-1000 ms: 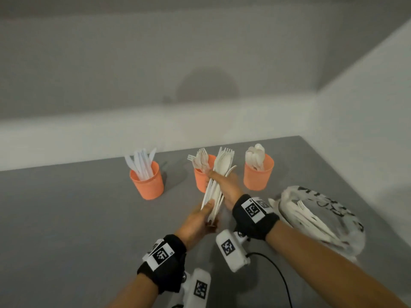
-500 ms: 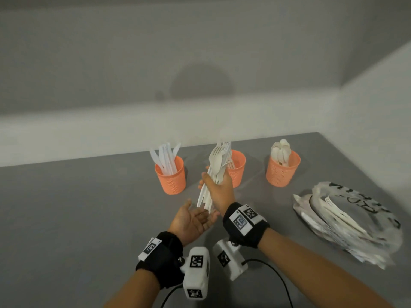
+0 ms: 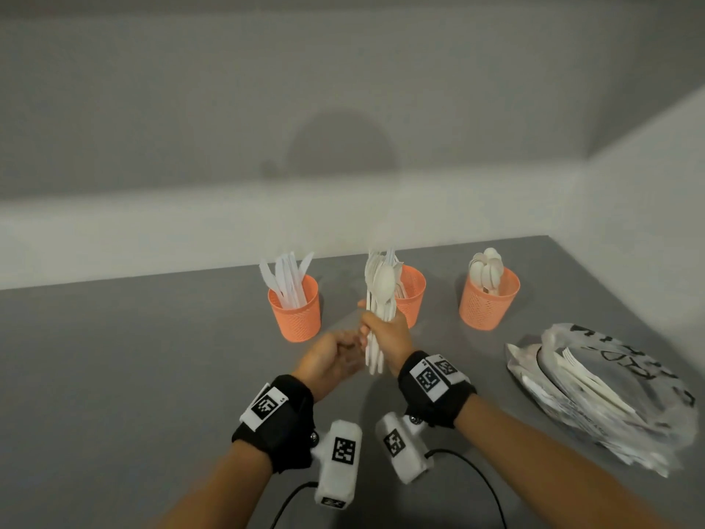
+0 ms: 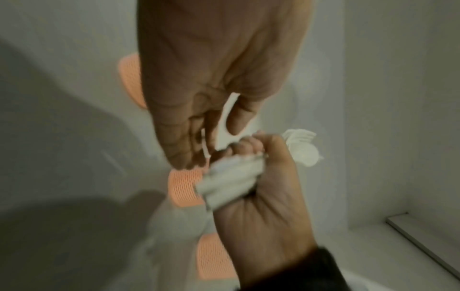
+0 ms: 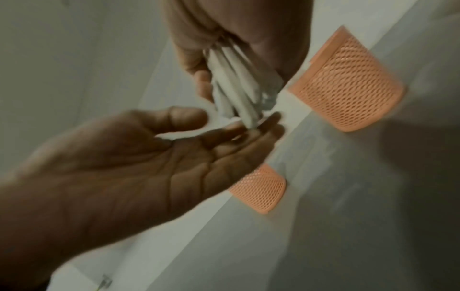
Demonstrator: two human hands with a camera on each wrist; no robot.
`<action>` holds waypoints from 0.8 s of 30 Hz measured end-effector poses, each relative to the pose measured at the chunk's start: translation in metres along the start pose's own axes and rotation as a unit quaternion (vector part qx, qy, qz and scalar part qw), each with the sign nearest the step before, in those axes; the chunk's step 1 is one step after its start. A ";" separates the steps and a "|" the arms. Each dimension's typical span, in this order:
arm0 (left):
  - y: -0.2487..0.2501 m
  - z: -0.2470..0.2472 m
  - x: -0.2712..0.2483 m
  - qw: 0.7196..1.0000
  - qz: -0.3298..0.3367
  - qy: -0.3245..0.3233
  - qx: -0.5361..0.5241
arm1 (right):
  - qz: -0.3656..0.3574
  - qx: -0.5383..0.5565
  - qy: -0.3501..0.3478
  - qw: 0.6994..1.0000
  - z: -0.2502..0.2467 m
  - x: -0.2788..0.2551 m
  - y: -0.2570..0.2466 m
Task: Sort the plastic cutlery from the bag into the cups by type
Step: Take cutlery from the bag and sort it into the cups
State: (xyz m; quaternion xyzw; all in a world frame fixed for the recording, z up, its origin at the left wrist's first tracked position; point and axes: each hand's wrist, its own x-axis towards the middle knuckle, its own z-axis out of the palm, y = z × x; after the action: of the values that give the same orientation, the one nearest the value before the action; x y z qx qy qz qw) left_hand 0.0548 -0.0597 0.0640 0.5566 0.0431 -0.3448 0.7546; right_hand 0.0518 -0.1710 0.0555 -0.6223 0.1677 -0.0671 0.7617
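Three orange mesh cups stand in a row on the grey table: the left cup (image 3: 295, 315) holds knives, the middle cup (image 3: 414, 295) forks, the right cup (image 3: 490, 301) spoons. My right hand (image 3: 387, 334) grips a bundle of white cutlery (image 3: 381, 292) upright in front of the middle cup, a spoon bowl at the front. In the right wrist view the bundle's handle ends (image 5: 239, 86) point down at my left hand (image 5: 174, 157). My left hand (image 3: 332, 355) lies palm up just left of them, its fingertips touching the lower ends.
A crumpled clear plastic bag (image 3: 610, 395) with black lettering lies at the right, more white cutlery inside it. A wall runs along the table's far edge and another along its right side. Cables trail from the wrist cameras at the near edge.
My left hand rose and closed in on the bundle's lower ends, from lying flat below them. The right hand kept the bundle upright before the middle cup.
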 end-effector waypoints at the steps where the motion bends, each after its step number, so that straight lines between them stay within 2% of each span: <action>1: 0.006 -0.003 0.000 0.999 0.036 -0.017 0.001 | 0.025 0.006 -0.029 0.999 -0.004 0.001 -0.002; 3: 0.018 -0.009 0.001 0.994 0.090 -0.065 0.013 | 0.066 0.017 -0.103 0.992 -0.010 -0.002 -0.004; 6: 0.026 -0.007 0.007 0.987 0.109 -0.099 0.066 | 0.101 -0.014 -0.200 0.975 -0.007 -0.011 -0.006; 9: 0.025 0.002 0.006 0.987 0.122 -0.048 0.088 | 0.137 -0.058 -0.268 0.952 -0.002 -0.016 -0.005; 11: 0.025 0.006 0.007 0.984 0.142 0.011 0.108 | 0.171 -0.061 -0.289 0.940 -0.001 -0.017 -0.008; 12: 0.023 0.008 0.009 0.980 0.157 0.053 0.113 | 0.171 -0.058 -0.290 0.940 0.001 -0.019 -0.011; 14: 0.022 0.010 0.016 0.969 0.183 0.135 0.099 | 0.123 -0.078 -0.251 0.957 0.006 -0.018 -0.013; 16: 0.024 0.013 0.019 0.959 0.200 0.182 0.081 | 0.080 -0.095 -0.206 0.971 0.011 -0.017 -0.010; 18: 0.026 0.015 0.021 0.958 0.208 0.181 0.082 | 0.067 -0.119 -0.184 0.973 0.011 -0.016 -0.004; 20: 0.030 0.015 0.021 0.955 0.214 0.160 0.129 | 0.064 -0.141 -0.158 0.975 0.009 -0.015 -0.002; 22: 0.032 0.014 0.017 0.955 0.215 0.136 0.153 | 0.073 -0.098 -0.139 0.983 0.005 -0.012 -0.003; 24: 0.033 0.011 0.016 0.950 0.222 0.154 0.158 | 0.072 -0.056 -0.124 0.988 0.003 -0.008 -0.007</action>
State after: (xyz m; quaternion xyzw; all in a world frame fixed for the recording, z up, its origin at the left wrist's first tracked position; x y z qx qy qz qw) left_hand 0.0824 -0.0725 0.0881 0.7103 -0.0206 -0.0813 0.6989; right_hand 0.0462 -0.1675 0.0644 -0.6539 0.1195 0.0753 0.7433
